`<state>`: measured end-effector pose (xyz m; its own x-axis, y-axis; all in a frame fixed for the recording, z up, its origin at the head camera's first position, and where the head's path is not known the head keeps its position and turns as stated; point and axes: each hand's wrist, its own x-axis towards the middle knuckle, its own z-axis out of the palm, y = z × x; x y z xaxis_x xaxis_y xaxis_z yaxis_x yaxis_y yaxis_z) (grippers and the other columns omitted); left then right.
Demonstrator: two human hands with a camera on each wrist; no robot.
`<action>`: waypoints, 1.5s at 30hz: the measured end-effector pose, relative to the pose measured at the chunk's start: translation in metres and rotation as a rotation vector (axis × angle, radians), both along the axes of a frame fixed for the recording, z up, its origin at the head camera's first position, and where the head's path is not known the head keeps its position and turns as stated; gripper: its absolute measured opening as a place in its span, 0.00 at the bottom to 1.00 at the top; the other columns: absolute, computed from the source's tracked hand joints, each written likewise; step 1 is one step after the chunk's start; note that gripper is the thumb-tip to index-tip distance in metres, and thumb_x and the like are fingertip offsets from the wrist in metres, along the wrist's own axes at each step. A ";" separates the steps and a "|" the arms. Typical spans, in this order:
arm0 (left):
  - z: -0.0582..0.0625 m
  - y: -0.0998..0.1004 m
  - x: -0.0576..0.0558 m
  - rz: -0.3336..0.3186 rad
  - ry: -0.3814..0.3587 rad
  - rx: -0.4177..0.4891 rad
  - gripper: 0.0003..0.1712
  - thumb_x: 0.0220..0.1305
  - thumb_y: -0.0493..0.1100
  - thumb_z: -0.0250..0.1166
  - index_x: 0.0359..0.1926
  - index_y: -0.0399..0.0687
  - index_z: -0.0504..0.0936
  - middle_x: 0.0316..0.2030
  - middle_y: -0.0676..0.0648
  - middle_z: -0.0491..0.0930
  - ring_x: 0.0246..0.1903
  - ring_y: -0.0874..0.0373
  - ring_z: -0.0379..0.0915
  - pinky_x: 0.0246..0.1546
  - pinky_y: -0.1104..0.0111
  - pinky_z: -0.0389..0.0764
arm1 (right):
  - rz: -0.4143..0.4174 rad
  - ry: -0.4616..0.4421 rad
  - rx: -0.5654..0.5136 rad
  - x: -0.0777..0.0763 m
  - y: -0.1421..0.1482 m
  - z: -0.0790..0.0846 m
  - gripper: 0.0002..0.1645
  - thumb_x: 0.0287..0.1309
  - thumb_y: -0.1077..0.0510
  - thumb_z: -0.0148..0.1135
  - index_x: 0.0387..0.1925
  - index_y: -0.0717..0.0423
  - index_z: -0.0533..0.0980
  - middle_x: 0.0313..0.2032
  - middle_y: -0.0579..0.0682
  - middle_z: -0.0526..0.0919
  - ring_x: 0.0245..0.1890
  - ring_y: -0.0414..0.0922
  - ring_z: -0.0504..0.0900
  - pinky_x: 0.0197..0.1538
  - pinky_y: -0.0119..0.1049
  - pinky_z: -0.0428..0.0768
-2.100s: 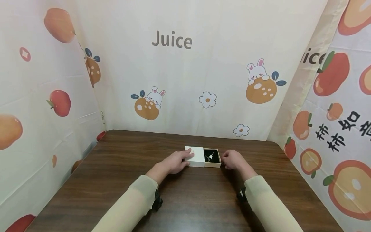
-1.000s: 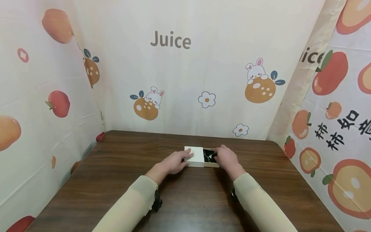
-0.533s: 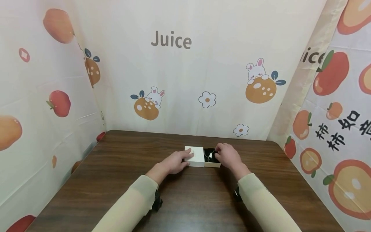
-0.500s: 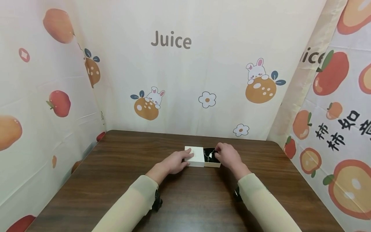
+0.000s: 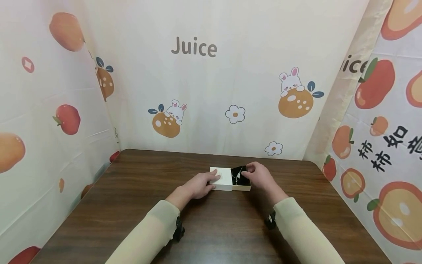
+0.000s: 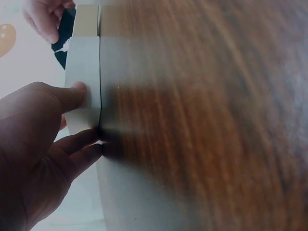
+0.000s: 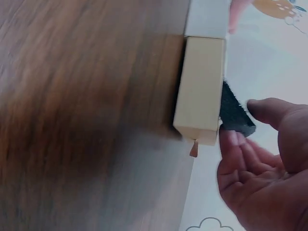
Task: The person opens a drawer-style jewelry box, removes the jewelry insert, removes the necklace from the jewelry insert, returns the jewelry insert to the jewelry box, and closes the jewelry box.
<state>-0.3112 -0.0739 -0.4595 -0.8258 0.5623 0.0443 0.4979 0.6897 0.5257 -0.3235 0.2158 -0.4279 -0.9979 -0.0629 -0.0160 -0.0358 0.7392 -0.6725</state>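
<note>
A white box sleeve (image 5: 225,182) lies flat on the table, and a cream inner tray (image 5: 241,188) is partly drawn out of its right side. My left hand (image 5: 197,185) grips the sleeve's left end, with the thumb on its near side. My right hand (image 5: 262,178) pinches the edge of a black pad (image 7: 234,113) between thumb and fingers. That pad is tilted, its right end raised above the tray. On it lies a thin silvery chain (image 5: 238,176) with a pale pendant. A small ribbon tab (image 7: 194,149) sticks out of the tray's end.
The brown wooden table (image 5: 148,176) carries the box near its far edge. Behind it hangs a pale curtain (image 5: 204,80) with fruit and rabbit prints, and similar printed cloths stand at left and right.
My right hand has moved from beside the tray's right end to the pad, and the pad's right end has come up. My left hand stays on the sleeve.
</note>
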 end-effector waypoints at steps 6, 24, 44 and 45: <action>-0.001 0.000 0.000 -0.005 -0.001 0.004 0.30 0.84 0.43 0.62 0.81 0.51 0.73 0.85 0.45 0.61 0.82 0.42 0.64 0.81 0.48 0.70 | -0.010 -0.110 -0.081 0.003 0.007 0.001 0.25 0.73 0.54 0.70 0.61 0.70 0.81 0.48 0.61 0.89 0.44 0.50 0.86 0.47 0.41 0.86; 0.002 0.001 0.003 -0.006 -0.007 0.006 0.30 0.83 0.42 0.63 0.81 0.50 0.74 0.85 0.43 0.63 0.82 0.42 0.65 0.81 0.48 0.69 | -0.032 -0.068 -0.224 0.012 0.019 0.001 0.18 0.76 0.56 0.66 0.56 0.67 0.81 0.33 0.53 0.84 0.31 0.43 0.79 0.35 0.34 0.79; 0.002 0.002 0.003 0.015 -0.027 0.011 0.30 0.83 0.43 0.62 0.81 0.51 0.72 0.85 0.45 0.62 0.83 0.43 0.63 0.81 0.48 0.69 | -0.080 0.025 -0.537 0.017 0.021 0.015 0.22 0.80 0.55 0.64 0.63 0.68 0.77 0.43 0.47 0.83 0.40 0.40 0.79 0.38 0.27 0.82; 0.002 0.002 0.002 0.014 -0.028 0.012 0.30 0.84 0.43 0.62 0.81 0.51 0.73 0.85 0.45 0.62 0.83 0.43 0.63 0.81 0.48 0.69 | -0.079 0.030 -0.546 0.018 0.020 0.016 0.22 0.80 0.55 0.64 0.63 0.67 0.77 0.43 0.46 0.83 0.40 0.40 0.79 0.38 0.27 0.81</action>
